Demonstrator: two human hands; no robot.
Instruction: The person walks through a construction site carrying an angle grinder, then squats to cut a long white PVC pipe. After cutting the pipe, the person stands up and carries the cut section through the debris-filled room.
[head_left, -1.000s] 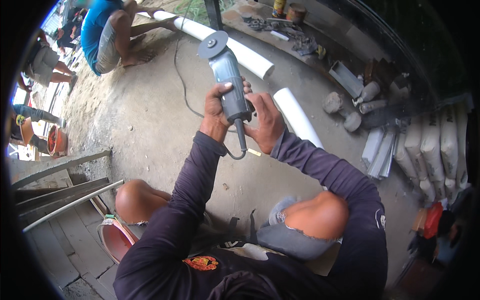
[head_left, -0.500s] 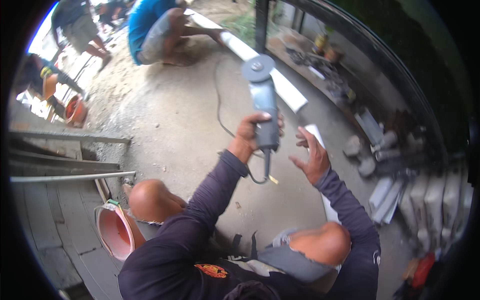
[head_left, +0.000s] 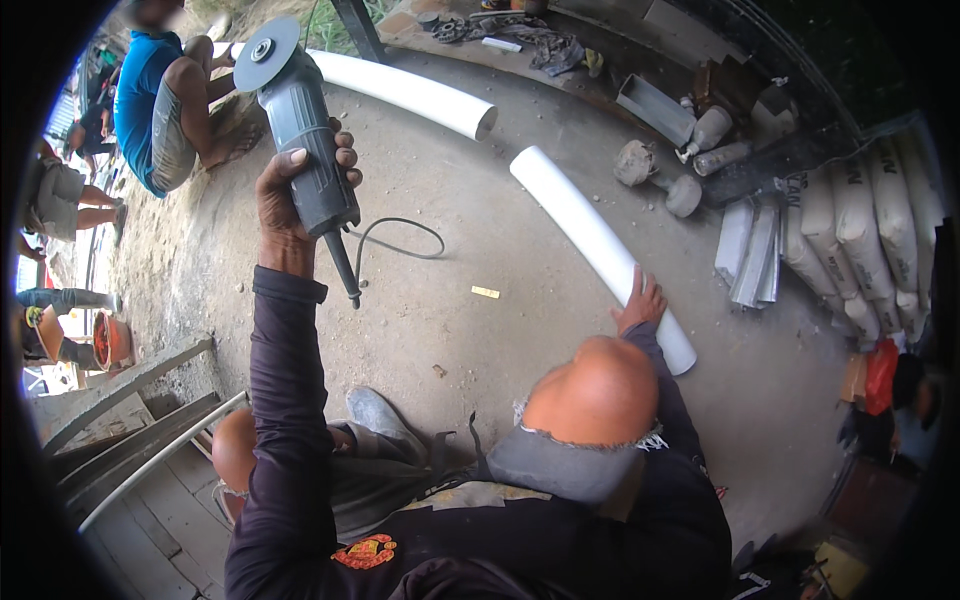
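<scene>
My left hand (head_left: 305,185) is closed round the grey body of an angle grinder (head_left: 305,130), raised at the upper left. Its dark disc (head_left: 268,54) points up and away, and its cord hangs from the lower end. On the right, my right hand (head_left: 641,301) lies across a short white pipe (head_left: 570,215) on the ground, its fingers bent over the pipe's side. Beyond its far end a longer white pipe (head_left: 410,92) lies with a gap between the two. A crouching person in a blue shirt (head_left: 148,105) is at that pipe's far end.
Stacked white sacks (head_left: 862,230) and light metal channels (head_left: 748,250) stand at the right, near dirty bottles (head_left: 712,130). A small yellow strip (head_left: 485,292) lies on the concrete. At the left are boards (head_left: 130,390) and an orange bucket (head_left: 112,340); other people are farther back.
The grinder in my left hand has moved left and up. My right hand has come down from the air onto the short pipe. The view has shifted to the right.
</scene>
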